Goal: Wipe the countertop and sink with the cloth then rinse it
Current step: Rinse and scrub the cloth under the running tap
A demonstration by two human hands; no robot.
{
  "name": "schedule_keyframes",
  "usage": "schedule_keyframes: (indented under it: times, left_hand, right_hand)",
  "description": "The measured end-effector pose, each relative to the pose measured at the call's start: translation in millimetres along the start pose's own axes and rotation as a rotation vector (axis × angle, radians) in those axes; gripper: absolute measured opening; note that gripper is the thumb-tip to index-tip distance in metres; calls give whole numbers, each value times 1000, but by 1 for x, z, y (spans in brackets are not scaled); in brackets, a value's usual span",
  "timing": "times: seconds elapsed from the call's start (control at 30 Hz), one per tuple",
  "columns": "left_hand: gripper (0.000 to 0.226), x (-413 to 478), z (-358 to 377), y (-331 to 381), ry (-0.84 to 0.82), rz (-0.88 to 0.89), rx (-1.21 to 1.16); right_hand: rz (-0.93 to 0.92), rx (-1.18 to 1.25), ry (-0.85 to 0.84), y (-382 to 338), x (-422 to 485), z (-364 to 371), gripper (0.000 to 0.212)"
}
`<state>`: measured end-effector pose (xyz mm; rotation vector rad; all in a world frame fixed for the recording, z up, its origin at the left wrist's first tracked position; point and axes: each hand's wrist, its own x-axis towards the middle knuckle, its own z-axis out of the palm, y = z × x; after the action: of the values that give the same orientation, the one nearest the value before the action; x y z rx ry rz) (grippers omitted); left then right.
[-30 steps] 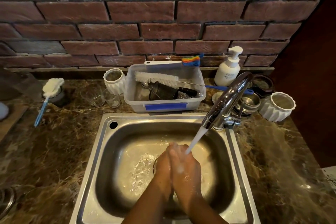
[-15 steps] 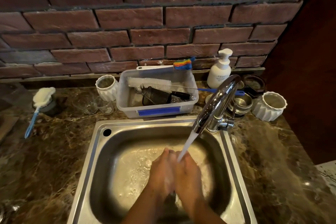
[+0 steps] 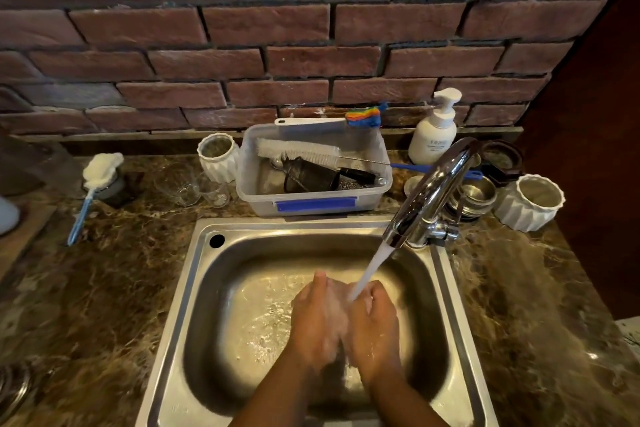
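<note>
Steel all around my grips, fwiw. Left grip (image 3: 317, 321) has its fingers fairly straight and is pressed against the right grip (image 3: 375, 333), whose fingers are curled. Can't tell if the cloth is bunched between them, too blurry. Tap (image 3: 433, 191) water lands right on them. They're low in the sink (image 3: 294, 225), with the marble bench (image 3: 104, 288) around it and a plastic tub (image 3: 250, 184) behind.

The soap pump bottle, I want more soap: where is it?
Head view: the soap pump bottle stands back right on the countertop by the brick wall, behind the faucet, right of the plastic tub.
</note>
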<state>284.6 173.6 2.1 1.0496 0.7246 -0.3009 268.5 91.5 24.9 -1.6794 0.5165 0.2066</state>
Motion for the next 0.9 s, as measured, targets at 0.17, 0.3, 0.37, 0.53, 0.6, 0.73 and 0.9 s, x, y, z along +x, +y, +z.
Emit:
schedule_keyframes:
  times: [0.17, 0.3, 0.37, 0.53, 0.6, 0.73, 0.9]
  left_hand:
    - [44, 1, 10, -19, -94, 14, 287]
    - [55, -8, -5, -23, -165, 35, 105]
    - [47, -5, -13, -15, -68, 70, 135]
    - [52, 19, -7, -4, 53, -4, 69]
    - [47, 20, -7, -3, -63, -52, 83]
    - [41, 4, 8, -8, -140, -191, 20]
    - [37, 2, 7, -13, -89, -165, -28]
  right_hand:
    - [-111, -231, -48, 3, 5, 7, 32]
    - [-32, -285, -58, 12, 29, -5, 10]
    - [-26, -281, -20, 16, 33, -5, 19]
    - [-90, -69, 68, 7, 14, 5, 16]
    - [-126, -74, 20, -7, -2, 15, 21]
    - [-172, -274, 71, 1, 17, 11, 17]
    - [96, -203, 28, 18, 50, -14, 14]
